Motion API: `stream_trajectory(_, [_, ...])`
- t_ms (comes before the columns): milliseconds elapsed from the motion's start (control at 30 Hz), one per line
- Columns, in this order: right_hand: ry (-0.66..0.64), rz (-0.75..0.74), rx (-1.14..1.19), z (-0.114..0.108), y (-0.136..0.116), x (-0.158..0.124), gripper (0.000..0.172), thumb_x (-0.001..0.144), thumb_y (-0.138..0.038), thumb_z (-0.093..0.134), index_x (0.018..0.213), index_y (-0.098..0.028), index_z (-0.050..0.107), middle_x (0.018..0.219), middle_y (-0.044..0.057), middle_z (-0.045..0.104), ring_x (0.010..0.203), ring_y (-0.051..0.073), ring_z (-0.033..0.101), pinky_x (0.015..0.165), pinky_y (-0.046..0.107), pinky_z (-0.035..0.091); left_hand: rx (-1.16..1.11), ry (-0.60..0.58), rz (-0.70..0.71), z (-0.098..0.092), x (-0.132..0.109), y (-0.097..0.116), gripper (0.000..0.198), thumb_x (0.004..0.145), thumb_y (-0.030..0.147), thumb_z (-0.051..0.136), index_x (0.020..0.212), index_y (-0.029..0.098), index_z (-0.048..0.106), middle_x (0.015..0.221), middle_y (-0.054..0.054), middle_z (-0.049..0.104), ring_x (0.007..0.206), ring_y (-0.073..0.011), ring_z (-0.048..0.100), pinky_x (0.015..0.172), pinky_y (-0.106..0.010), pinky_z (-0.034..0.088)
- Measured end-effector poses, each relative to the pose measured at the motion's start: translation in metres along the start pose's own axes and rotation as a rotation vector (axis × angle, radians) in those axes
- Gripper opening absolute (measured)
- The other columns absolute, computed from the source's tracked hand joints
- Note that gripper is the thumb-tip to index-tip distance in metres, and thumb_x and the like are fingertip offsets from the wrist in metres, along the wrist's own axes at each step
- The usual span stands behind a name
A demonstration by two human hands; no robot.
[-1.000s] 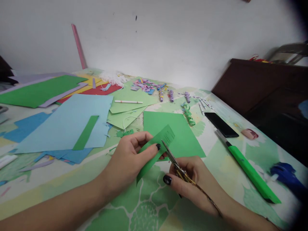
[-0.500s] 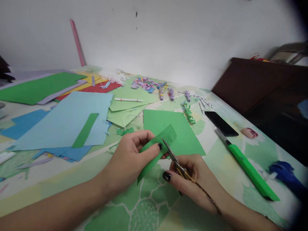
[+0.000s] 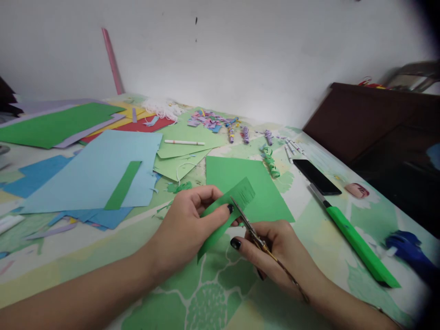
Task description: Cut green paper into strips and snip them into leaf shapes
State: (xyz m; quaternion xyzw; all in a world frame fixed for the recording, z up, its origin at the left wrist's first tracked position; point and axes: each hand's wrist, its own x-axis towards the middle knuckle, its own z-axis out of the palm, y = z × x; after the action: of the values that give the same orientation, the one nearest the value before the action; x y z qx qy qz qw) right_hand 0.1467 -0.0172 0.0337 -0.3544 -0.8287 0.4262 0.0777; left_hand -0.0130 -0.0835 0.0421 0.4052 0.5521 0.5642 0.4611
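Note:
My left hand (image 3: 192, 224) pinches a green paper strip (image 3: 216, 238) between thumb and fingers. Fine parallel cuts run across the strip's upper right end. In my right hand (image 3: 278, 256) are gold-handled scissors (image 3: 252, 231), their blades at the strip's edge beside my left thumb. Behind the strip lies a green sheet (image 3: 233, 172) on the patterned tablecloth. Another green strip (image 3: 123, 185) rests on the light blue paper (image 3: 85, 165) to the left.
A green cutter (image 3: 357, 243), a black phone (image 3: 316, 176) and a blue object (image 3: 409, 247) lie on the right. Curled paper pieces (image 3: 270, 162), scraps (image 3: 208, 120) and white string (image 3: 163, 109) are farther back. Coloured sheets (image 3: 62, 123) fill the left.
The scissors' handle has swung slightly left and down, and my right thumb has shifted a little to the left and up. My left hand still holds the strip.

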Motion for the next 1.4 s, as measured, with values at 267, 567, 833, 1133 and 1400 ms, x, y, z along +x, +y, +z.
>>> stream_trajectory(267, [0.019,-0.006,-0.044,-0.0001,0.0007,-0.0008,0.040,0.078,-0.043,0.051,0.050,-0.017,0.040,0.042,-0.003,0.041,0.040,0.006,0.035,0.039,0.020,0.020,0.024,-0.008,0.011,0.0007,0.0008,-0.0010,0.009,0.077,0.021,0.058,0.072,0.015,0.063,0.071,0.000,0.063,0.064,-0.0109,0.056,0.055,-0.018,0.045])
stream_trajectory(567, [0.024,0.001,-0.053,-0.0003,0.0007,0.0006,0.038,0.076,-0.040,0.052,0.049,-0.017,0.041,0.041,-0.004,0.040,0.039,0.006,0.035,0.038,0.019,0.020,0.056,0.007,0.011,-0.0003,0.0016,-0.0003,0.009,0.076,0.022,0.058,0.070,0.015,0.061,0.070,0.000,0.061,0.063,-0.0107,0.054,0.055,-0.018,0.043])
stream_trajectory(833, [0.026,-0.003,-0.068,-0.0001,0.0020,-0.0005,0.038,0.077,-0.038,0.052,0.049,-0.017,0.039,0.042,-0.004,0.039,0.041,0.006,0.033,0.039,0.019,0.020,0.071,0.008,0.018,-0.0003,0.0002,-0.0009,0.009,0.076,0.022,0.058,0.070,0.015,0.060,0.070,0.000,0.060,0.063,-0.0106,0.053,0.055,-0.019,0.042])
stream_trajectory(1133, [0.014,0.002,-0.050,-0.0003,0.0028,-0.0001,0.038,0.078,-0.038,0.053,0.049,-0.017,0.039,0.042,-0.004,0.038,0.042,0.006,0.033,0.040,0.020,0.019,0.060,0.005,0.007,0.0001,0.0004,0.0014,0.008,0.076,0.020,0.058,0.070,0.014,0.060,0.070,0.000,0.060,0.064,-0.0108,0.053,0.056,-0.019,0.043])
stream_trajectory(1400, [-0.053,0.001,0.211,-0.0010,0.0014,-0.0047,0.030,0.074,-0.035,0.059,0.057,-0.017,0.043,0.049,-0.006,0.034,0.046,0.006,0.028,0.041,0.019,0.021,-0.007,0.001,-0.010,0.0004,0.0001,0.0021,0.008,0.077,0.020,0.058,0.072,0.015,0.062,0.070,0.001,0.064,0.061,-0.0096,0.056,0.053,-0.017,0.045])
